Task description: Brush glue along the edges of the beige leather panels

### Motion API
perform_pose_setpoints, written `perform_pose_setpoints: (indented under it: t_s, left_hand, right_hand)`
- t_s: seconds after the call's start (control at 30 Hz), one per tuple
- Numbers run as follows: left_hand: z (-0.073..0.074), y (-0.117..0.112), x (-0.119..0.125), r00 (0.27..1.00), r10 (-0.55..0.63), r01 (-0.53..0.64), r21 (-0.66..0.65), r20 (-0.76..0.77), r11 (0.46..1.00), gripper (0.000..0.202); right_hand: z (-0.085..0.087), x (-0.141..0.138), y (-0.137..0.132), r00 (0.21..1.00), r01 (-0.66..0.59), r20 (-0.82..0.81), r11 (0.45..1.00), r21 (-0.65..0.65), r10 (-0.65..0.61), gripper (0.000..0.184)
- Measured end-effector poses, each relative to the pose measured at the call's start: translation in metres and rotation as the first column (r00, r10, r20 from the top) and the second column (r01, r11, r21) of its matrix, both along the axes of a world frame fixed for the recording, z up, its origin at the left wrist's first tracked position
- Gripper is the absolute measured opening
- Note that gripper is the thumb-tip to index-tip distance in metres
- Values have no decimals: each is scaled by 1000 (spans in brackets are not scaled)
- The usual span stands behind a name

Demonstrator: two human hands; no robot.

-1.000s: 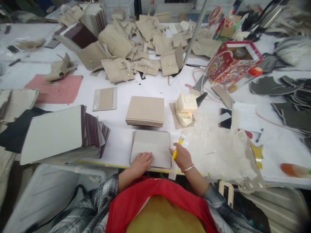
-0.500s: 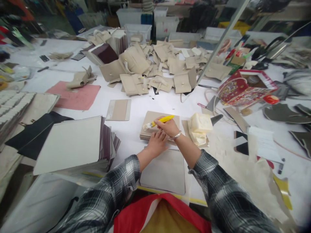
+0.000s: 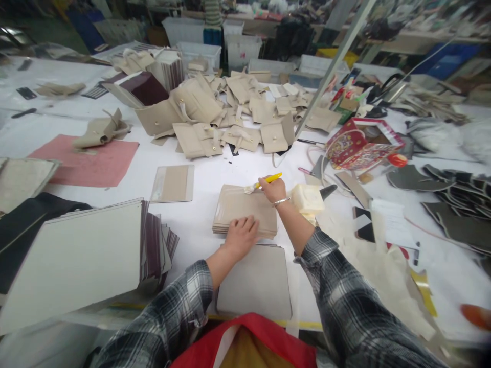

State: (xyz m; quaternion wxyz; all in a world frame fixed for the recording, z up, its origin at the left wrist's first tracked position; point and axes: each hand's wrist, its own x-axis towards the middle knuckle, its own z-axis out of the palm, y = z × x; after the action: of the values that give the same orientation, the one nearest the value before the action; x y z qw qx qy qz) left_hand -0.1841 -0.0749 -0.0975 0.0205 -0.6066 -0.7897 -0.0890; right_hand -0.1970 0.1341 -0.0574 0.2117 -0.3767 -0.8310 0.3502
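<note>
My right hand (image 3: 273, 189) grips a yellow-handled brush (image 3: 264, 182), its pale bristles on the far part of a stack of beige sheets (image 3: 238, 204). A wet-looking sheen streaks the left side of the top sheet. My left hand (image 3: 242, 236) lies flat on the stack's near edge, fingers out and holding nothing. Just in front of me is a grey board (image 3: 255, 283) on top of others. A cream-coloured block-like tub (image 3: 307, 198), smeared with a pale substance, stands right of my right wrist; a dark pointed piece juts from behind it.
Left stands a tall pile of grey boards (image 3: 80, 250). Beyond are a beige panel on a clear plate (image 3: 173, 183), a pink sheet (image 3: 88, 159) and a heap of beige flap pieces (image 3: 230, 112). A slanted metal pole (image 3: 333, 71) and a red patterned box (image 3: 356, 145) stand right.
My right hand has carried the brush down onto the top sheet and across to the right. My left hand now presses the near edge. The view has shifted a little.
</note>
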Motion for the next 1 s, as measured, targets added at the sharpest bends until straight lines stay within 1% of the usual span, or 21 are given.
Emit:
perform_pose_setpoints:
  t_s: [0.1, 0.17, 0.2, 0.27, 0.4, 0.5, 0.57, 0.6, 0.67, 0.73, 0.77, 0.8, 0.87, 0.9, 0.93, 0.97, 1.0]
  left_hand:
    - [3, 6, -4, 1000, 31, -31, -27, -3, 999, 48]
    - [6, 11, -7, 999, 42, -42, -49, -15, 998, 47]
    - [8, 13, -8, 999, 41, -42, -58, -19, 997, 47]
    - [11, 17, -9, 999, 28, -30, -73, -21, 997, 45]
    - [15, 18, -6, 1000, 9, -10, -69, -21, 998, 34]
    - [16, 17, 0, 1000, 11, -12, -74, -15, 997, 29]
    - [18, 16, 4, 1000, 7, -7, -84, -8, 996, 27]
    - [19, 16, 7, 1000, 6, -6, -88, -3, 996, 26]
    - [19, 16, 12, 1000, 9, -8, -97, 7, 995, 25]
    - [18, 17, 16, 1000, 22, -20, -113, 17, 993, 25]
    - [17, 18, 18, 1000, 26, -23, -119, 18, 993, 26]
    - [16, 19, 19, 1000, 27, -25, -121, 14, 992, 27]
    - [14, 20, 20, 999, 34, -34, -118, 3, 992, 29]
    - [13, 20, 20, 999, 39, -38, -117, 3, 992, 30]
    - [12, 20, 19, 999, 43, -41, -117, 11, 992, 29]
    - [12, 20, 19, 999, 46, -42, -120, 25, 992, 27]
    - [13, 20, 17, 998, 46, -41, -123, 42, 992, 24]
  right_hand:
    - [6, 37, 19, 994, 107, 29, 993, 53, -109, 23]
    - [8, 60, 20, 988, 142, 49, 985, 96, -147, 23]
    - [8, 72, 16, 986, 149, 53, 982, 117, -156, 23]
    - [5, 95, 0, 985, 155, 50, 978, 141, -164, 24]
    - [2, 146, -48, 995, 91, 40, 990, 113, -96, 26]
    - [12, 176, -72, 999, 43, 27, 996, 72, -45, 25]
    - [24, 181, -75, 999, 23, -36, 997, 72, -20, 24]
    - [30, 178, -74, 996, -1, -84, 996, 86, 9, 24]
    - [42, 158, -71, 976, -89, -186, 990, 113, 109, 22]
    - [48, 125, -72, 932, -249, -247, 964, 92, 264, 21]
    - [49, 106, -75, 902, -349, -250, 936, 56, 351, 21]
    - [48, 87, -78, 870, -447, -232, 895, 5, 435, 20]
    - [40, 49, -85, 802, -594, -151, 796, -114, 577, 20]
    - [35, 32, -87, 777, -629, -98, 760, -162, 622, 19]
    - [30, 16, -86, 767, -636, -46, 748, -192, 640, 19]
    - [25, 2, -84, 777, -618, 1, 761, -197, 630, 18]
    - [20, -9, -80, 802, -582, 36, 794, -174, 596, 17]
